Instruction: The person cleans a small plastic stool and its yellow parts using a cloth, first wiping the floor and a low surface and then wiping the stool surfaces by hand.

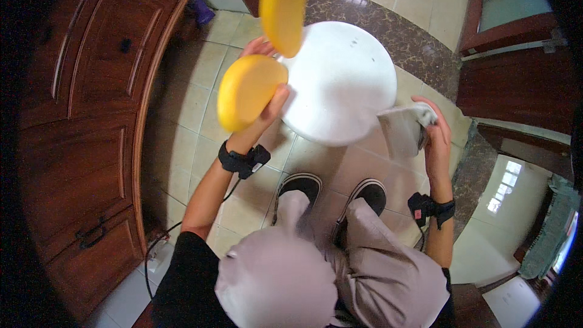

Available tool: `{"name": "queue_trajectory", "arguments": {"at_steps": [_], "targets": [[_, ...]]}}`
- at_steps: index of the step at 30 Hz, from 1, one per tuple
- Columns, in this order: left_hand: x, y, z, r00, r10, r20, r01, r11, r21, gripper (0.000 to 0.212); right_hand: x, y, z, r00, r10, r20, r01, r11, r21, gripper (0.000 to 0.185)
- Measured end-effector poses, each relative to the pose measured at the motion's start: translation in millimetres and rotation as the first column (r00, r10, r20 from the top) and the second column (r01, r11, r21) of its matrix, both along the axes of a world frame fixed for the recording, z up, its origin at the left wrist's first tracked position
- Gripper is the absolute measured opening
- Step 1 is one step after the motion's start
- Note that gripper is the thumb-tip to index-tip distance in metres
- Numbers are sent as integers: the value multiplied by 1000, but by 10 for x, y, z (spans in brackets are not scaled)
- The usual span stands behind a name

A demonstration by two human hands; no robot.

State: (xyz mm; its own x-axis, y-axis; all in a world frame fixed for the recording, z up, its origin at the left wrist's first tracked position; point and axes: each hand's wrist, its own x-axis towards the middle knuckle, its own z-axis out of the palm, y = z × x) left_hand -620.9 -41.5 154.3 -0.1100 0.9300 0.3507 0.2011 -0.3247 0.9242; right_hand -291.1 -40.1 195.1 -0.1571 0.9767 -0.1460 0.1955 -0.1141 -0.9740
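My left hand (272,102) grips the left side of a round white object (341,86), perhaps a stool or seat. Its thumb lies by a rounded yellow part (250,91), and its other fingers show above that part. A second yellow part (284,9) stands farther up, at the object's upper left; how both are joined to it is hard to tell. A crumpled greyish-white cloth (403,125) is in my right hand (435,130), just right of the round object, one corner reaching its rim. The cloth is blurred. Each wrist wears a black strap with a small device.
Brown wooden cabinet doors (100,100) line the left side. A purple object (199,7) lies beyond the cabinet's edge. Dark marbled stone (391,32) crosses the tiled floor (191,105). At the right are a wooden door with glass (514,0) and a fringed green cloth (546,232).
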Motion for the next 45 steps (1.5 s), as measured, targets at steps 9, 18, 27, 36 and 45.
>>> {"name": "queue_trajectory", "arguments": {"at_steps": [9,18,27,36,45], "targets": [[-103,376,103,907,-421,-11,414,897,-154,83,-392,636,488,631,438,640,-669,726,161,66],[-65,304,110,924,-357,-135,344,933,-108,82,-556,947,245,614,536,579,-761,596,256,42],[74,301,-94,953,-214,-216,222,975,10,68,-501,670,-87,634,100,767,-646,614,454,65],[139,168,-180,978,-11,-207,9,1000,-12,59,-551,318,-296,598,288,748,-719,605,342,42],[311,196,-204,976,91,-197,-79,995,64,54,-634,168,-245,544,204,814,-807,393,441,48]]}}
